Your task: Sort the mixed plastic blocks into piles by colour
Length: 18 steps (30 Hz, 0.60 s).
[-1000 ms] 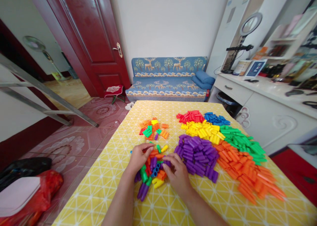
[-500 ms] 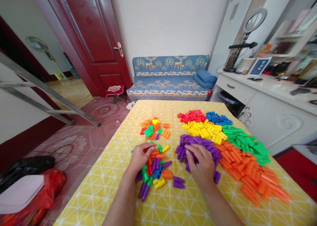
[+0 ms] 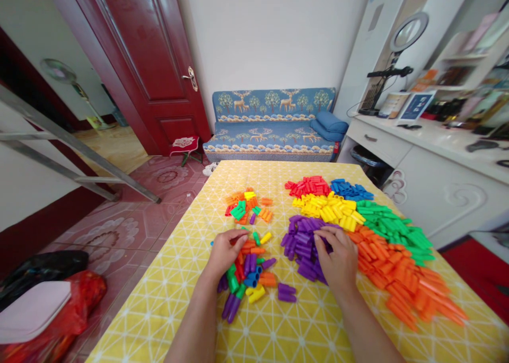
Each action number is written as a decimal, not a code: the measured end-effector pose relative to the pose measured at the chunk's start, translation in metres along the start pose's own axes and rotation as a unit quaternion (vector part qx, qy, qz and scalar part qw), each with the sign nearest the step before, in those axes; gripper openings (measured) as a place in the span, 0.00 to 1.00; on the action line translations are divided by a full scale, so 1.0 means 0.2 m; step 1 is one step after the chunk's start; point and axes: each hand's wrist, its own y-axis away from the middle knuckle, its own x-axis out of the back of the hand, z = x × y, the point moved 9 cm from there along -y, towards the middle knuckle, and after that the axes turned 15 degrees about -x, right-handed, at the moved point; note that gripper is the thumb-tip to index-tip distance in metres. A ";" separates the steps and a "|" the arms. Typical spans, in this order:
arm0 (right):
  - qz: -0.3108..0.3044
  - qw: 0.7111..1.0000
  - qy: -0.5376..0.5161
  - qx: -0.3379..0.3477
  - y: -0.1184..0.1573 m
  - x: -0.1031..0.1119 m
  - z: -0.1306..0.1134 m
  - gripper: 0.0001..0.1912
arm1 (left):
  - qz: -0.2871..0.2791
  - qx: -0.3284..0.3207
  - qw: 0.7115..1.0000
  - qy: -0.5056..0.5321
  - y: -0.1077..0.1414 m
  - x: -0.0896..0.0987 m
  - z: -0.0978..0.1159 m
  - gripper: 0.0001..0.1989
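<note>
My left hand rests at the left side of a mixed pile of short plastic tubes in purple, green, red, blue, yellow and orange. Its fingers are loosely bent, thumb a little apart from the index finger, and I see nothing held. Over the right part of a heap of purple tubes is my right hand, fingers bent and apart, fingertips touching the heap. The hand hides some of the purple tubes. Between the hands, near me, lie a few purple tubes side by side.
Beyond the purple heap lie sorted heaps: yellow, red, blue, green and orange. A smaller mixed group lies further back on the left. All rest on a yellow patterned tablecloth. A sofa stands behind.
My right hand has shifted to the right across the purple heap, uncovering tubes on its left and front. My left hand and the mixed pile look unchanged.
</note>
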 end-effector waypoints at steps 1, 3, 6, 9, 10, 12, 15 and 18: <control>-0.001 1.000 -0.004 0.002 0.00 0.00 0.00 0.10 | 0.000 0.000 1.000 -0.001 0.00 0.00 0.00 0.12; -0.002 1.000 -0.010 0.008 0.00 -0.01 0.00 0.10 | -0.001 0.001 1.000 0.000 0.00 0.00 -0.01 0.12; 0.005 1.000 -0.021 0.010 0.01 0.00 -0.01 0.09 | -0.004 0.000 1.000 -0.004 0.00 0.00 -0.01 0.12; 0.023 0.998 -0.060 0.019 0.03 0.03 -0.06 0.08 | -0.007 -0.001 1.000 -0.008 0.00 0.00 0.00 0.12; 0.021 0.996 -0.085 0.026 0.04 0.04 -0.09 0.08 | -0.006 0.000 1.000 -0.008 0.00 0.00 0.00 0.12; -0.015 0.988 -0.147 0.040 0.06 0.05 -0.15 0.08 | -0.006 0.001 1.000 -0.003 0.00 0.00 0.00 0.12; -0.171 0.969 -0.175 0.038 0.11 -0.03 -0.25 0.06 | -0.004 0.000 1.000 0.003 0.00 0.00 -0.01 0.12; -0.355 0.932 -0.068 0.026 0.22 -0.14 -0.29 0.07 | -0.005 0.000 1.000 0.003 0.00 0.00 -0.01 0.13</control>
